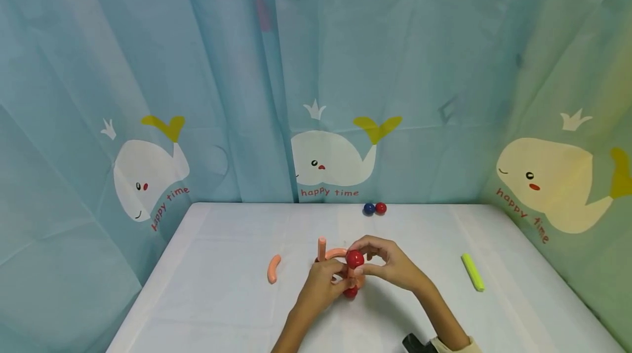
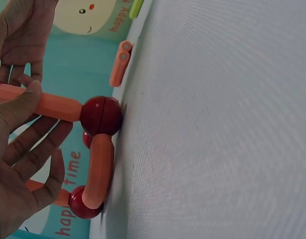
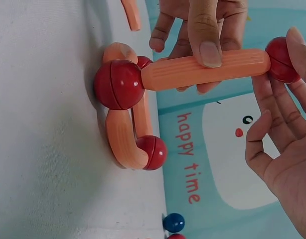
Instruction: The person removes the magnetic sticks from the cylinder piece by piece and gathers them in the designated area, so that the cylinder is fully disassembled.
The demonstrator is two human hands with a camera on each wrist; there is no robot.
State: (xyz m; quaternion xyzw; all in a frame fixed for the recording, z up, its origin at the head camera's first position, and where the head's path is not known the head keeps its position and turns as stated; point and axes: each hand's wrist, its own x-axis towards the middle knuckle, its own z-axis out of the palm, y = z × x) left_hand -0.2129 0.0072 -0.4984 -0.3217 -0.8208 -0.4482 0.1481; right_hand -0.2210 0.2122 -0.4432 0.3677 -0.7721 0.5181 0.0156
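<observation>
My left hand (image 1: 321,284) pinches a straight orange rod (image 3: 208,68) between thumb and fingers. The rod stands upright on a lower red ball (image 3: 119,84). At its top, the fingers of my right hand (image 1: 392,262) hold a red ball (image 1: 355,258), which touches the rod's end. From the lower ball, a curved orange rod (image 2: 100,169) runs along the table to another red ball (image 2: 85,203). More curved rods and balls continue this base, partly hidden by my hands. A second upright orange rod (image 1: 322,248) rises from its far left side.
A loose curved orange rod (image 1: 274,269) lies left on the white table (image 1: 212,298); a yellow-green rod (image 1: 473,272) lies right. A blue ball (image 1: 369,209) and a red ball (image 1: 381,208) sit at the back edge. Orange pieces (image 2: 120,62) show in the left wrist view. Curtains surround the table.
</observation>
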